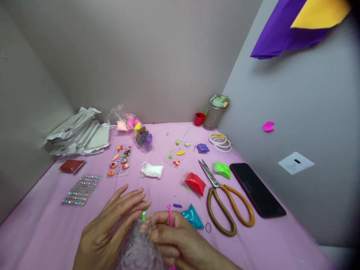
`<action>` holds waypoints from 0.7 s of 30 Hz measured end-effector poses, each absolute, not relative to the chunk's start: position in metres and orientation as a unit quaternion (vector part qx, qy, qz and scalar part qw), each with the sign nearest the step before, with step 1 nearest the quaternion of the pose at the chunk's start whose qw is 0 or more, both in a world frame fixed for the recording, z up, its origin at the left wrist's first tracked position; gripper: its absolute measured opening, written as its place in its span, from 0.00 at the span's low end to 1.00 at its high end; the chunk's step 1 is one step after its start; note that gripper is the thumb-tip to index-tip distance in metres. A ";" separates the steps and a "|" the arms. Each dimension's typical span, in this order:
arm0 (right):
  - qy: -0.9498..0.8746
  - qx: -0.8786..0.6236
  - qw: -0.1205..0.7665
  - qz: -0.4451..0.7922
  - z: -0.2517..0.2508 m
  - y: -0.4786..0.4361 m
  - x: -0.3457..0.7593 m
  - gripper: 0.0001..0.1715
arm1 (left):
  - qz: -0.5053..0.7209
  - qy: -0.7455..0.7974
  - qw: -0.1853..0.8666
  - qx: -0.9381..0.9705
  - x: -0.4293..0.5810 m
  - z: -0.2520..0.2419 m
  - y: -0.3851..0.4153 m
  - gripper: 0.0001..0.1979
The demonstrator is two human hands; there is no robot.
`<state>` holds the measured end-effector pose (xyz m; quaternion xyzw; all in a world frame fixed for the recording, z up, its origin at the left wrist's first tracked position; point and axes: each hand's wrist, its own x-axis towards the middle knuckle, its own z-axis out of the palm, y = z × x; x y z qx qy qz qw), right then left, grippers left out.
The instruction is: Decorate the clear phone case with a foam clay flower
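Note:
At the front centre is a clear, faceted plastic object, partly covered by both hands. My left hand lies against its left side with fingers extended and slightly apart. The fingers of my right hand are pinched at its upper right edge, and a thin pink stick with a looped end is also held in that hand. A small piece of green and white clay shows by my left fingertips. Just beyond my right hand lie a teal clay packet and a small dark blue clay piece.
Scissors, a phone, a red packet, a green packet and a white packet lie around. Rhinestone strips and a sticker sheet are left. White packets and a bottle stand behind.

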<state>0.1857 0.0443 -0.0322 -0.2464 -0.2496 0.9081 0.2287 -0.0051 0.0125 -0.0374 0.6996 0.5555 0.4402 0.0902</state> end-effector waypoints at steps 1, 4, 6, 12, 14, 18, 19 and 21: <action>-0.250 -0.248 0.228 0.908 -0.033 0.044 0.186 0.12 | 0.440 0.556 0.092 0.699 -0.005 -0.039 0.012 0.11; -0.250 -0.252 0.229 0.906 -0.032 0.044 0.185 0.12 | 0.436 0.559 0.097 0.699 -0.006 -0.042 0.011 0.11; -0.250 -0.253 0.229 0.906 -0.031 0.044 0.185 0.12 | 0.435 0.561 0.097 0.698 -0.005 -0.041 0.011 0.11; -0.248 -0.253 0.232 0.906 -0.027 0.045 0.185 0.13 | 0.442 0.550 0.103 0.701 -0.004 -0.033 0.013 0.12; -0.246 -0.253 0.236 0.905 -0.028 0.045 0.186 0.13 | 0.440 0.549 0.100 0.704 -0.004 -0.033 0.013 0.12; -0.248 -0.249 0.232 0.907 -0.031 0.045 0.186 0.14 | 0.436 0.543 0.093 0.712 -0.006 -0.034 0.013 0.12; -0.250 -0.248 0.232 0.907 -0.031 0.045 0.186 0.13 | 0.435 0.541 0.092 0.714 -0.006 -0.035 0.012 0.12; -0.254 -0.249 0.235 0.905 -0.031 0.045 0.186 0.12 | 0.429 0.536 0.091 0.721 -0.006 -0.035 0.012 0.13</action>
